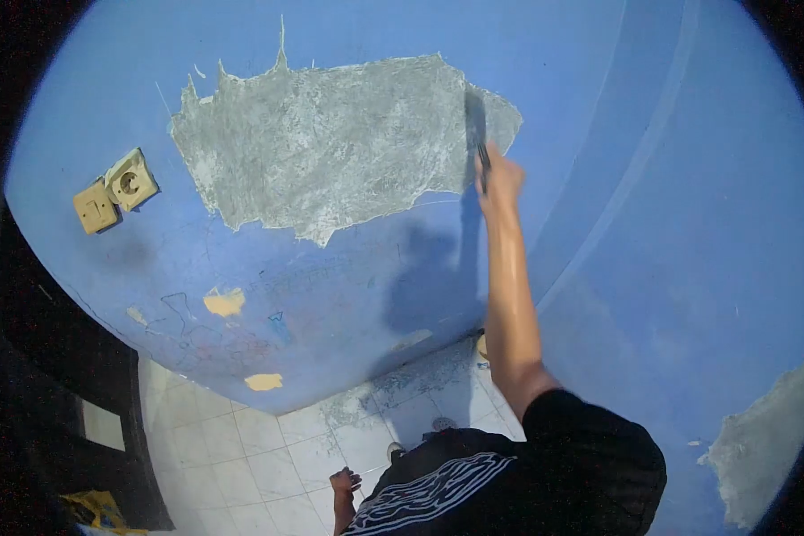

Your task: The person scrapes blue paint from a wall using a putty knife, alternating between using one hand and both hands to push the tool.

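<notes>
My right hand (504, 179) is raised to the blue wall (348, 304), closed around a dark, thin scraper (483, 161) seen nearly edge-on. It sits at the right part of a large bare grey patch (330, 143), where the blue paint is gone and the edges are ragged. A shadow of the hand and tool falls on the patch, and whether the blade touches the wall is hard to tell. My left hand (346, 481) hangs low over the floor, fingers loosely bent and a little apart, with nothing visible in it.
On the left of the wall are a power socket (130, 181) and a switch (96, 208). Blue paint flakes (348, 411) litter the white tiled floor (268, 447) at the wall's foot. Another grey patch (764, 451) shows at far right. A yellow-black object (98, 509) lies at bottom left.
</notes>
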A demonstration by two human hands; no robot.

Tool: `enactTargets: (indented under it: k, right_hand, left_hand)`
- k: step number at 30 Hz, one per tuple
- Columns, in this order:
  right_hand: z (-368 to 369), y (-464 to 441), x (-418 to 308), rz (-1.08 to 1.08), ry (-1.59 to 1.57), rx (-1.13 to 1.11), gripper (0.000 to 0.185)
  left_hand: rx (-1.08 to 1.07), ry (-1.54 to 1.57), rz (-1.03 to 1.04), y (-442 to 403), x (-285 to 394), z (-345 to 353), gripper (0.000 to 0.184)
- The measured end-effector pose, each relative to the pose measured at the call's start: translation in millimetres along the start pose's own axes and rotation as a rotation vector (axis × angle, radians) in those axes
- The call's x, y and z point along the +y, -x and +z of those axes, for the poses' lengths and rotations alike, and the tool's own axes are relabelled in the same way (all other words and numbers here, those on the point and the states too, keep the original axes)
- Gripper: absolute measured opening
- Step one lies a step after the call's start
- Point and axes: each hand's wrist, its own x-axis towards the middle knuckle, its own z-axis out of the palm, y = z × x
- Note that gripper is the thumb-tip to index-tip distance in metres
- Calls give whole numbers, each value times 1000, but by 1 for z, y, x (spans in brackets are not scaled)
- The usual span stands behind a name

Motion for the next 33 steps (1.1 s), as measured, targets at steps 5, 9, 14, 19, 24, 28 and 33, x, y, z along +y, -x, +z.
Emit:
enactTargets:
  k: [5,9,14,19,24,28,33]
  right_hand:
    - [-20,-12,7,-50,-272,140,28]
    - [-32,29,16,-39,-69,130,27]
    - [68,-52,-37,-215,-322,27,25]
    - [72,-20,-114,-310,-435,-1,30]
    - [26,43,-14,-35,-268,-224,37]
    - [19,54,10,47,-207,-259,33]
    - [64,16,-18,203,-368,-271,31]
  left_hand:
    - [-5,50,60,-9,18,-5,33]
    - [-3,82,81,-9,11,-16,32]
    - [-17,113,-61,3,-6,-12,31]
    - [-66,82,38,-5,-16,-9,32]
    - [38,176,4,8,-12,0,31]
    - [36,158,28,0,1,-2,31]
    - [10,108,40,-1,8,-2,32]
